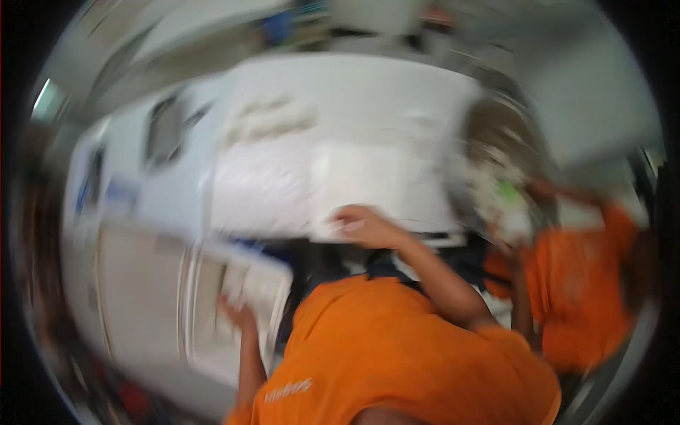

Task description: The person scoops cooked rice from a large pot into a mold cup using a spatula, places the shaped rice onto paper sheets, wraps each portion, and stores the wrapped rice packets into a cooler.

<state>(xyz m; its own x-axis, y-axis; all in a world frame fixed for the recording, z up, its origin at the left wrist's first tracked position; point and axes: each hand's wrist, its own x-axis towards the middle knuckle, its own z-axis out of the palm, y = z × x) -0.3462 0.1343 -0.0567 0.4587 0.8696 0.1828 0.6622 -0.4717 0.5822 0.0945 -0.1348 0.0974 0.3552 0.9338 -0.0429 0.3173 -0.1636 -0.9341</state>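
My right hand (pixel 365 225) is over the front edge of a white sheet or board (pixel 361 177) on the table, its fingers curled together. Whether something small and pale is between them is too blurred to see. My left hand (pixel 239 313) reaches down into a white bin (pixel 280 297) at the table's lower left, beside pale pieces (pixel 244 287) inside it. Blur smears its fingers. Left of the white sheet lies a pale, rough-textured layer (pixel 262 188), with rows of small whitish lumps (pixel 273 120) behind it.
At right a co-worker in an orange shirt (pixel 581 290) has both hands at a large metal bowl (pixel 496 127) holding whitish material and something green (pixel 507 191). A closed white lid (pixel 142 283) is left of the bin. A dark grey object (pixel 165 131) lies on the bluish surface at left.
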